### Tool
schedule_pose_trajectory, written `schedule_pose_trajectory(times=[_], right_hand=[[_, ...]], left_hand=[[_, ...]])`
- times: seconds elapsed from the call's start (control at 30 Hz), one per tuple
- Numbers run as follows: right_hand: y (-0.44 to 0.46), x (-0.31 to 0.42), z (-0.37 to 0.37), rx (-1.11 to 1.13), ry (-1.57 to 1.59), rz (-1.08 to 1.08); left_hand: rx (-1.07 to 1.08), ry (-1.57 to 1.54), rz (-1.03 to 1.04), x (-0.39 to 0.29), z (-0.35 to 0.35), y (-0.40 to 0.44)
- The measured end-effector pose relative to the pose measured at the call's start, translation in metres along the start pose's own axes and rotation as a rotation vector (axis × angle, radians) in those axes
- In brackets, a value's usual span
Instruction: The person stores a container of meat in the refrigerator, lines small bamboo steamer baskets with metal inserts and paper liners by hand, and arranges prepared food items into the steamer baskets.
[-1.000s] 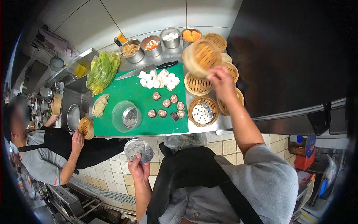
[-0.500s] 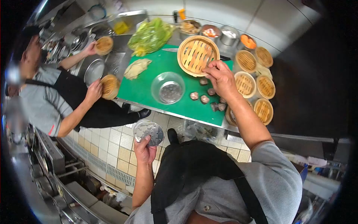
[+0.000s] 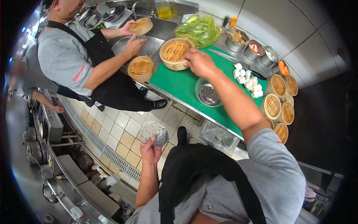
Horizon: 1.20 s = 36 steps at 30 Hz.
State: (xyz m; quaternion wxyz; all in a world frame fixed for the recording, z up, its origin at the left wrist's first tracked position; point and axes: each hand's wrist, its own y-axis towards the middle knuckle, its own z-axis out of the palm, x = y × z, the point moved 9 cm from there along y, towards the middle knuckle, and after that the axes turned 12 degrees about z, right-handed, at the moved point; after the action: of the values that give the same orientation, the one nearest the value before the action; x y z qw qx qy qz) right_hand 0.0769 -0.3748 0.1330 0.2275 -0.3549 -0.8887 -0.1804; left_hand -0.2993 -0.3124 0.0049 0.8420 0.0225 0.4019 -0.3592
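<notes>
My right hand (image 3: 201, 62) grips the near right rim of a round bamboo steamer (image 3: 174, 52) with a slatted base, at the left end of the green cutting board (image 3: 179, 83). Held low over the floor in my left hand (image 3: 150, 150) is a round metal disc (image 3: 154, 134) dotted with small holes, thumb on top. A clear bowl (image 3: 201, 85) with a similar-looking metal disc inside stands on the board, partly hidden by my right forearm. Several small white pieces (image 3: 242, 73) lie on the board's right part, beside a knife (image 3: 223, 55).
A co-worker at the sink (image 3: 158, 28) holds one bamboo steamer (image 3: 141, 26); another steamer (image 3: 141, 69) sits at the counter edge. Bagged lettuce (image 3: 197, 31) and metal ingredient pots (image 3: 254, 49) line the back. Several steamers (image 3: 278, 85) stand at right.
My view has turned left. My right hand has carried the steamer left across the board. White pieces show where darker, pinkish pieces lay. The co-worker's one hand has released a steamer.
</notes>
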Motion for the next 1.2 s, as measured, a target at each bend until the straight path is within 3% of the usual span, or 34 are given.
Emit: schedule_pose_trajectory(times=[0.27,0.37,0.5,0.63,0.7,0.73,0.8,0.83,0.93,1.03,1.1,1.13,1.2], right_hand=[[0.103,0.03,0.053,0.042,-0.231,-0.004],[0.119,0.017,0.085,0.185,-0.357,0.026],[0.115,0.013,0.106,0.203,-0.385,0.019],[0.106,0.003,0.095,0.027,-0.204,-0.017],[0.072,0.01,0.037,-0.019,-0.138,0.03],[0.057,-0.004,0.011,-0.035,-0.158,0.069],[0.02,-0.037,-0.043,-0.115,0.087,0.117],[-0.001,-0.065,-0.072,-0.254,0.141,0.102],[-0.078,-0.184,-0.164,-0.407,0.295,0.414],[-0.177,-0.31,-0.246,-0.678,0.01,0.757],[-0.236,-0.374,-0.268,-0.578,-0.157,1.096],[-0.263,-0.429,-0.268,-0.593,-0.197,1.193],[-0.29,-0.455,-0.268,-0.466,-0.239,1.307]], left_hand=[[-0.064,-0.019,0.043,-0.014,-0.026,-0.002],[-0.12,-0.007,0.051,-0.02,-0.04,-0.009],[-0.171,0.017,0.051,-0.027,-0.057,-0.017],[-0.196,0.089,0.045,-0.022,-0.067,-0.007],[-0.129,0.105,-0.013,-0.016,-0.059,0.0],[-0.103,0.102,-0.004,-0.015,-0.056,0.005],[-0.093,0.092,-0.041,-0.005,-0.051,0.013],[-0.065,0.084,-0.045,-0.002,-0.042,0.014],[-0.03,0.107,-0.035,0.01,-0.026,0.016],[-0.037,0.133,-0.08,0.027,-0.012,0.008],[-0.013,0.154,-0.113,0.038,-0.001,0.001],[0.005,0.173,-0.146,0.045,0.006,-0.003],[0.017,0.191,-0.146,0.052,0.024,-0.011]])
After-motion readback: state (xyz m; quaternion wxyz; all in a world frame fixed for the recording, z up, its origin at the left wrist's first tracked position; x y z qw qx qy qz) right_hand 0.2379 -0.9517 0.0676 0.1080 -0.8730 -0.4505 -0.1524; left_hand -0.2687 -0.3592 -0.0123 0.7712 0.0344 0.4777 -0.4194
